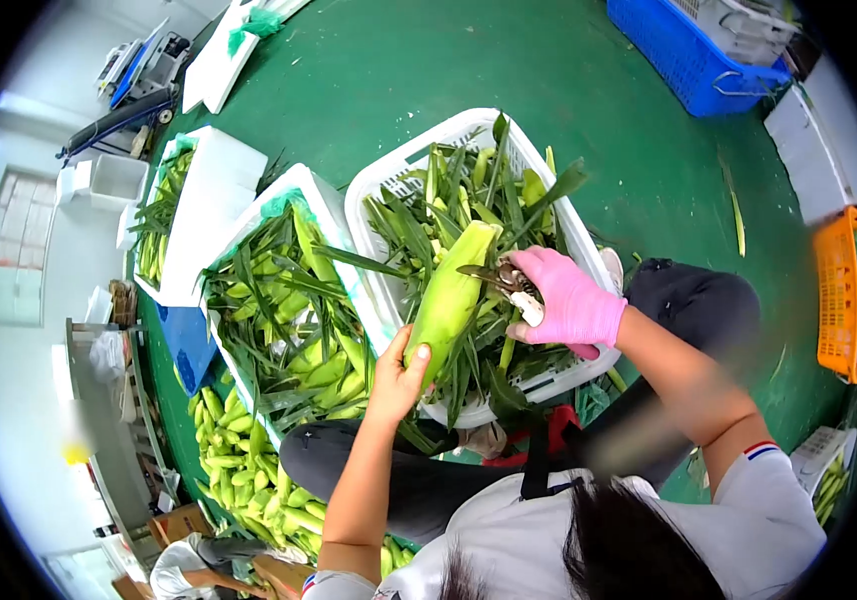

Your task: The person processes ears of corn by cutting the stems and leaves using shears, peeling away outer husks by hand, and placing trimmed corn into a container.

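Note:
An ear of corn [451,298] in its green husk is gripped near its lower end by my bare left hand [400,378]. It slants up over a white plastic basket [377,290] full of cut husk leaves and stalks. My right hand [567,300], in a pink glove, is closed around a pair of pruning shears [517,287] with white on the handle. Their dark blades lie beside the upper part of the ear. Whether they touch the husk I cannot tell.
Left of the basket stands a foam box [234,335] of corn and leaves, with another foam box [211,215] behind. Husked ears lie in a heap [239,450] on the green floor [349,60]. A blue crate [674,55] and an orange crate [829,300] stand right. Another person [184,570] is lower left.

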{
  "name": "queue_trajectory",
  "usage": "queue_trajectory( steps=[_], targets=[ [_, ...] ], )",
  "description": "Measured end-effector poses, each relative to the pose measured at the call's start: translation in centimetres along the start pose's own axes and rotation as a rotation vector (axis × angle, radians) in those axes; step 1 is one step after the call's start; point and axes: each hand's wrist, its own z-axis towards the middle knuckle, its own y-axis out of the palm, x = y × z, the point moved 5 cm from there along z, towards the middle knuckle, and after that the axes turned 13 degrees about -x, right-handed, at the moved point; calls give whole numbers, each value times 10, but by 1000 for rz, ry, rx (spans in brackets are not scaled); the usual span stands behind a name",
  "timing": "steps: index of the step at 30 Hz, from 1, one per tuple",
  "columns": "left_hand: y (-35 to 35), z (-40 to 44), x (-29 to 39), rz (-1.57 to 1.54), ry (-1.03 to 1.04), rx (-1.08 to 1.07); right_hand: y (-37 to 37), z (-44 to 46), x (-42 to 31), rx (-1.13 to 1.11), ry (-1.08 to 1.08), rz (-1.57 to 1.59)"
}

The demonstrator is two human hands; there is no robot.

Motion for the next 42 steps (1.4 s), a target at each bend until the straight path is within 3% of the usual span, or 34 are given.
queue_trajectory(
  steps=[4, 6, 8, 11, 13, 14, 16, 18, 22, 23, 26, 28, 30, 32, 33, 34, 36, 37, 40, 42],
  targets=[
    [-12, 0, -2, 54, -51, -111, 14, -2, 3, -69, -6, 248],
    [-22, 8, -19, 104, -51, -110, 22, -2, 7, -116, 146, 200],
    [-30, 10, -30, 56, -285, -125, 38, 2, 18, -203, 254, 178],
    [-40, 12, -10, 105, -301, -178, 57, -5, 29, -271, 313, 453],
    [-52, 19, -2, 298, -209, -125, 49, -9, 31, -307, 339, 332],
    [-59, 13, -5, 354, -312, -81, 44, -8, 30, -330, 345, 264],
    [-65, 12, 22, 883, -113, 14, 5, -16, 12, -133, 414, 73],
    [-57, 13, 45, 1101, -145, -61, -3, -14, 17, 79, 173, 110],
    [-20, 23, 104, 1312, 135, -234, -4, -3, -17, -4, -130, 169],
    [-10, 25, 113, 1347, 226, -271, 5, -2, -15, -173, -25, 312],
    [8, 20, 144, 1486, 528, 91, 30, -2, 6, -113, 43, 569],
    [2, 15, 119, 1243, 518, 485, 56, -2, 23, 30, 144, 846],
    [5, 20, 62, 455, 236, 438, 61, -10, 21, 61, 221, 1026],
    [41, 36, 20, -338, 94, 359, 71, -18, 15, 1, 221, 1083],
    [53, 41, 6, -563, 42, 379, 78, -18, 7, 5, 169, 1057],
    [59, 48, 4, -819, 164, 217, 81, -18, 1, -113, 111, 995],
    [55, 45, -6, -841, 81, 266, 68, -25, -10, -243, 231, 640],
    [52, 38, -3, -729, 92, 288, 60, -26, -12, -194, 239, 514],
    [41, 19, 15, -114, 212, 211, 34, -24, -14, -122, 171, 458],
    [35, 7, 15, 124, 145, 184, 25, -20, -13, -124, 110, 285]
  ],
)
